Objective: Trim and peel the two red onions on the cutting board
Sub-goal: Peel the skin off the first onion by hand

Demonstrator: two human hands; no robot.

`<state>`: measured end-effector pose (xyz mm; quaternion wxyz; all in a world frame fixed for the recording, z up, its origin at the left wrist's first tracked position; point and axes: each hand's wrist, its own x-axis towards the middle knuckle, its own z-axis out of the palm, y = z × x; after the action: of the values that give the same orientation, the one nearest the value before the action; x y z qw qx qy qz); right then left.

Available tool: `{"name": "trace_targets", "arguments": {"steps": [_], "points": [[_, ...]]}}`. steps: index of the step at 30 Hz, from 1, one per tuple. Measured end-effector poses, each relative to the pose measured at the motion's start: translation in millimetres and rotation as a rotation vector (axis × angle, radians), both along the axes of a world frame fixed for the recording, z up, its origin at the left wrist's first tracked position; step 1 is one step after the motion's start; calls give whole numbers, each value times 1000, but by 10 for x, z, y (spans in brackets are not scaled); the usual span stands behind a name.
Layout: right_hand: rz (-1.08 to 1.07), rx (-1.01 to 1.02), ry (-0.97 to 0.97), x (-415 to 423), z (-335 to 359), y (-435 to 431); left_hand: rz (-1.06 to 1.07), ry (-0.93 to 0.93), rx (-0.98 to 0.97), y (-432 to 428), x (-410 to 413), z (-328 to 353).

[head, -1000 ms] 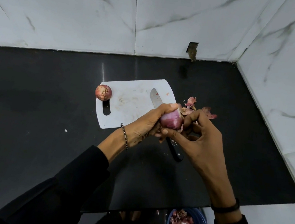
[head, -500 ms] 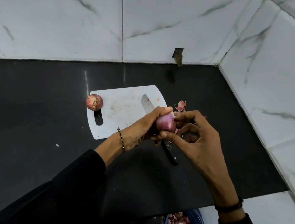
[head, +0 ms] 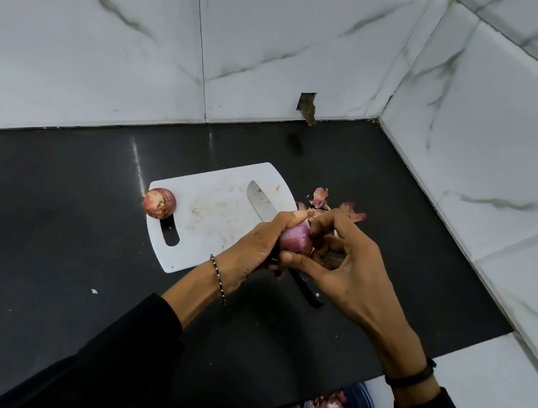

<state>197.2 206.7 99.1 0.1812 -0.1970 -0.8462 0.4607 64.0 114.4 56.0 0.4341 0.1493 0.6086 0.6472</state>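
- Left hand (head: 255, 246) of mine is curled round the half-peeled onion (head: 295, 241) and holds it up, over the near right corner of the cutting board (head: 211, 217).
- My right hand (head: 350, 278) pinches the same onion, forefinger at its top, thumb below.
- The second onion (head: 160, 203), with its dry skin on, lies at the board's left edge.
- The knife (head: 261, 203) lies on the board, its handle passing under my hands.
- Loose skins (head: 321, 196) lie on the counter (head: 52, 245), just beside the board.
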Motion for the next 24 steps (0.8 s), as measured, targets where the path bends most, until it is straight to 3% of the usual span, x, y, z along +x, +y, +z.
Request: {"name": "trace_targets", "arguments": {"steps": [5, 10, 15, 24], "points": [[-42, 63, -21, -62, -110, -15, -28, -95, 20, 26, -56, -56], [-133, -28, -22, -63, -141, -40, -69, -130, 27, 52, -120, -130], [-127, -36, 27, -43, -60, -17, -238, -148, 53, 138, -241, -108], [-98, 257, -12, -51, 11, 219, -418, -17, -6, 292, -418, -93]]}}
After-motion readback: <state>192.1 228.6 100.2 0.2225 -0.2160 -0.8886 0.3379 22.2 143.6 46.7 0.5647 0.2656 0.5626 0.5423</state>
